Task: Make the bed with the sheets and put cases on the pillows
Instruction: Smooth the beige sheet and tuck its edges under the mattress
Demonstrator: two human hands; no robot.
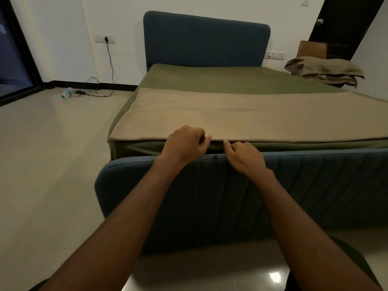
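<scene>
left hand (pixel 186 141) curled, pinching the foot edge of the tan sheet (pixel 231 114) | right hand (pixel 243 156) just beside it, pinching the same edge | tan sheet lies flat over the green sheet (pixel 210 78), near part of bed | forearms cross blue footboard (pixel 210 196) | tan bedding heap (pixel 325 70) at far right corner

White walls (pixel 63 28) rise well beyond the fingers (pixel 206 140). Up to their left a wall socket (pixel 106 38) drops a black cable (pixel 111 66) to the glossy beige floor (pixel 42 164), near a plastic bottle (pixel 66 93). Dark glazed door (pixel 12 59) far left, dark wooden door (pixel 344 28) far right.
</scene>
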